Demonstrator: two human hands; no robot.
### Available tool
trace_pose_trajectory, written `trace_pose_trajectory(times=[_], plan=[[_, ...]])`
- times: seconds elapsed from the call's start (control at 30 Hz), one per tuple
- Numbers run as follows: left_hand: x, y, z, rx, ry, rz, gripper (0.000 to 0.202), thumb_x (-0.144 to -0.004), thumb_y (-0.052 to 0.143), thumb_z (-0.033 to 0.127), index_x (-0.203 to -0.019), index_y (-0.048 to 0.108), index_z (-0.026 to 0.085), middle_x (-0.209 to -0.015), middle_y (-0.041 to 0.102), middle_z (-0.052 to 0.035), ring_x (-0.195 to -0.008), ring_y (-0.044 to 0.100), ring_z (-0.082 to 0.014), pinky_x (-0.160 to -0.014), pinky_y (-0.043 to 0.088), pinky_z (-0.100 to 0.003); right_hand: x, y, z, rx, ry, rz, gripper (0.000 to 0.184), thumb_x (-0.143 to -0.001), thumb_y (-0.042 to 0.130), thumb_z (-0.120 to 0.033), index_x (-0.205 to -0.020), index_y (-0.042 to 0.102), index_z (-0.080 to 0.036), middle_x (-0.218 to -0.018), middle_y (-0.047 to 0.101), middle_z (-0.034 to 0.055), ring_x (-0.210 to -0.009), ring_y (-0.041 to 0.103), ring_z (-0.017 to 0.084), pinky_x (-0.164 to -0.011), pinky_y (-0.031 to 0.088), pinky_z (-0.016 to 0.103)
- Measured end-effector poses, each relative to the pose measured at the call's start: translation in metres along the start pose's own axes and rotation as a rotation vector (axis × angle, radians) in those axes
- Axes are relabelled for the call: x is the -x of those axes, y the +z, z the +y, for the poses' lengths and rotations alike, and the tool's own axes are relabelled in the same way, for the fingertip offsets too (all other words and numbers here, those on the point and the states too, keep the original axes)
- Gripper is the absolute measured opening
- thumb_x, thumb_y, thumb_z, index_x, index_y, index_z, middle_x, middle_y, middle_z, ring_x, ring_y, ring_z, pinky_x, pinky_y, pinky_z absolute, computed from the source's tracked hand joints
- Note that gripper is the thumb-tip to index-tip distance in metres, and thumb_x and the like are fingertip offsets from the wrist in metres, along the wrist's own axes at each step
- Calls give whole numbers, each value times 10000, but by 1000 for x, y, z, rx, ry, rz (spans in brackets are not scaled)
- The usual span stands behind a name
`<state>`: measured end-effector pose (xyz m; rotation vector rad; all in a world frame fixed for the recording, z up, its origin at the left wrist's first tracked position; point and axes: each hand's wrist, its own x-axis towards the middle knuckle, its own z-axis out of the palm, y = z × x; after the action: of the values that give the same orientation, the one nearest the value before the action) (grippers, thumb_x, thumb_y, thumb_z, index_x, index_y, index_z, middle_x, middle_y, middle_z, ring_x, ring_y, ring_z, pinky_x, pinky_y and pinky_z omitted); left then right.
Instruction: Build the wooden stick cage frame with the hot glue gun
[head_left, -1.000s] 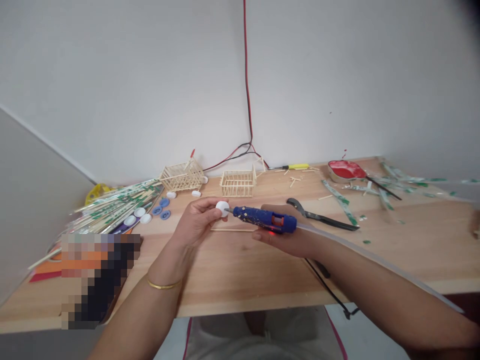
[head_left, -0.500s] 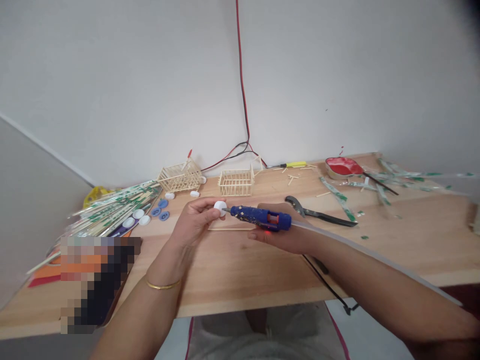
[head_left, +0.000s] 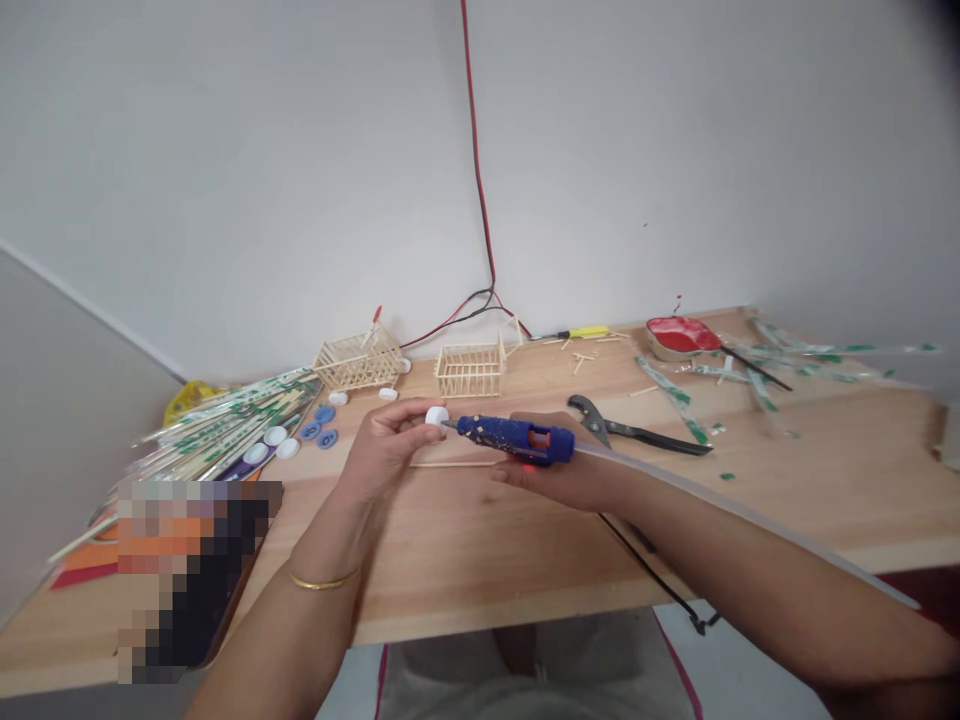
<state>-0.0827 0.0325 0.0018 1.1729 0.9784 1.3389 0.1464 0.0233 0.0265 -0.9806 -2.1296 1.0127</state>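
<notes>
My left hand [head_left: 390,440] pinches a white bottle cap [head_left: 436,416] between thumb and fingers above the table. A blue hot glue gun [head_left: 514,438] is gripped in my right hand [head_left: 570,465], its nozzle pointing left at the cap and touching it or very close. A clear glue stick [head_left: 720,510] trails from the back of the gun along my right forearm. Below the gun a thin wooden stick [head_left: 457,464] lies flat on the table. Behind my hands stands a small cart-like frame of sticks [head_left: 470,372], with a second stick frame [head_left: 358,360] to its left.
White caps [head_left: 275,436] and blue caps [head_left: 325,438] lie left, beside packaged wooden sticks [head_left: 217,420]. Black-handled pliers [head_left: 637,432] rest to the right. Farther back are a yellow-handled tool [head_left: 587,332] and a red-stained dish [head_left: 682,336]. A pixelated dark object [head_left: 202,580] occupies the front left.
The white cap has tilted a little in my left hand, showing more of its side. The glue gun stays at the cap, and the whole view has shifted slightly.
</notes>
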Motion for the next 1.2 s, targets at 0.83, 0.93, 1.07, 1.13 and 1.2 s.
trace_pose_trajectory(times=[0.83, 0.93, 1.07, 1.13, 1.2], plan=[[-2, -8, -8, -56, 49, 16, 333, -540, 814, 209, -863, 741, 181, -727, 704, -35, -631, 609, -134, -640, 490, -263, -7, 7, 12, -39, 91, -9, 345, -745, 619, -513, -964, 669, -251, -658, 597, -19, -620, 561, 142, -552, 451, 247], [-1, -4, -5, -24, 8, 1, 310, -543, 811, 229, -840, 742, 175, -693, 697, -33, -606, 604, -131, -633, 489, -267, -6, 6, 11, -12, 72, -1, 333, -728, 644, -485, -959, 667, -247, -733, 629, -18, -662, 585, 146, -602, 466, 258], [0, -1, -2, -26, 6, -4, 281, -554, 804, 223, -825, 744, 179, -677, 693, -25, -598, 601, -123, -638, 484, -261, -4, 5, 11, -11, 33, 10, 308, -723, 658, -454, -940, 660, -234, -696, 617, -27, -620, 564, 134, -588, 452, 253], [0, -1, -3, -36, 18, 4, 288, -555, 803, 212, -835, 744, 182, -702, 701, -26, -609, 603, -121, -652, 484, -259, -4, 6, 12, -20, 37, -5, 303, -731, 646, -467, -926, 659, -235, -676, 603, -24, -614, 555, 137, -557, 439, 248], [-1, -3, -5, -43, 34, 17, 296, -552, 805, 201, -841, 743, 183, -728, 707, -29, -622, 604, -121, -655, 484, -255, -4, 6, 13, -34, 54, -9, 303, -740, 628, -496, -892, 661, -236, -652, 584, -16, -596, 538, 137, -517, 418, 239]])
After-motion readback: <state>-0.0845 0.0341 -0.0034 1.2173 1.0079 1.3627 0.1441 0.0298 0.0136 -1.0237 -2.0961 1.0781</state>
